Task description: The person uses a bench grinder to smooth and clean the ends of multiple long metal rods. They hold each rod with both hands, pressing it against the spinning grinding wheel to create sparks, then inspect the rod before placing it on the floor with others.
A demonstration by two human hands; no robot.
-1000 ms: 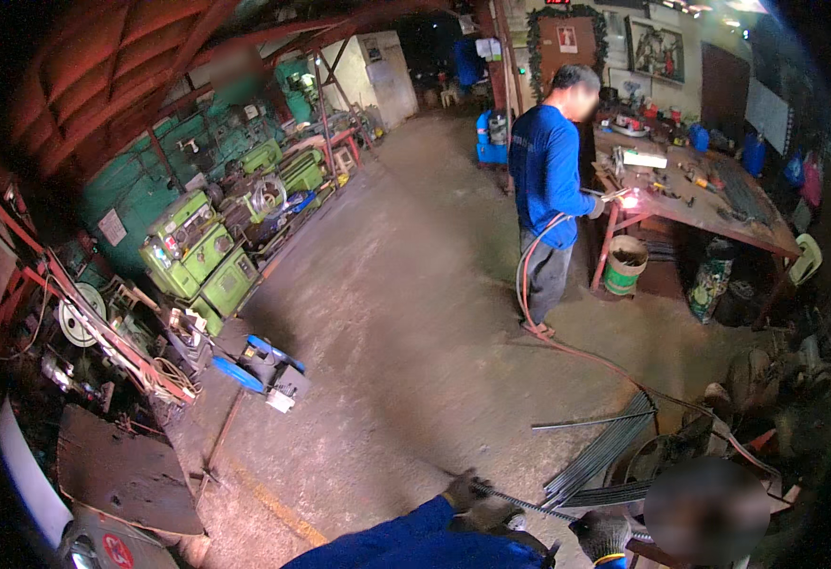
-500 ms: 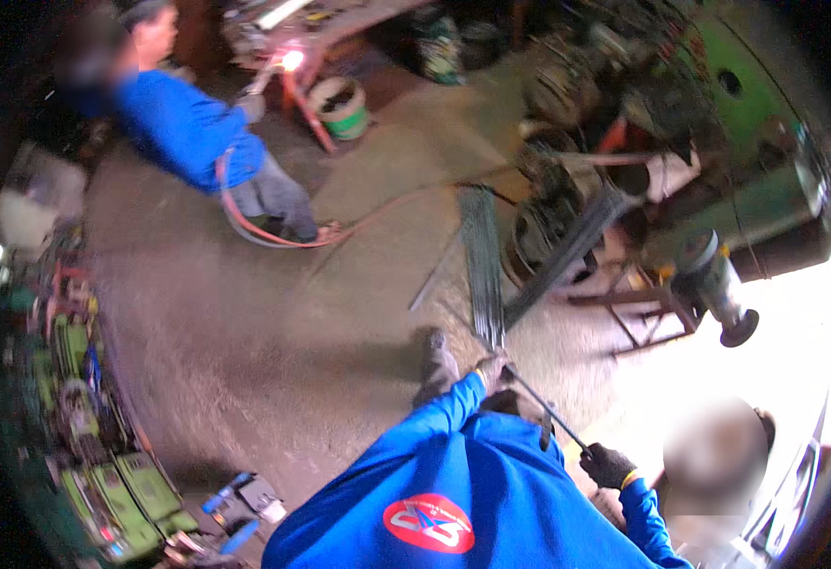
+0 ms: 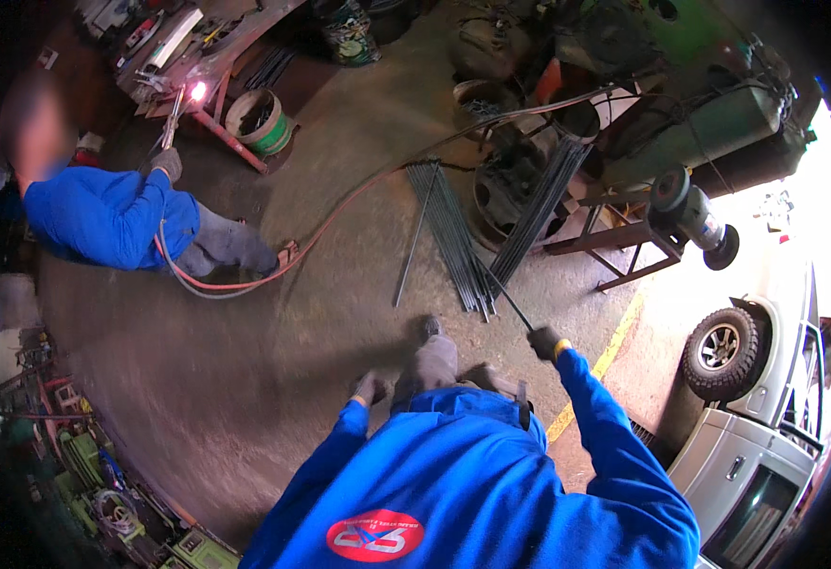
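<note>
Steel rod (image 3: 505, 299) slants up-left toward rod pile (image 3: 453, 237), gripped in right hand (image 3: 543, 341).

You see daylight glare blowing out at three o'clock, a welding spark (image 3: 197, 91) flaring at eleven, dim bent fisheye edges elsewhere.

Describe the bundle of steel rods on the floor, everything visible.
The bundle of steel rods is a loose sheaf of long, thin, dark grey bars lying flat on the concrete floor. It is fanned slightly, and one rod strays to the left. The gloved right hand grips the near end of one rod, lifted off the pile.
</note>
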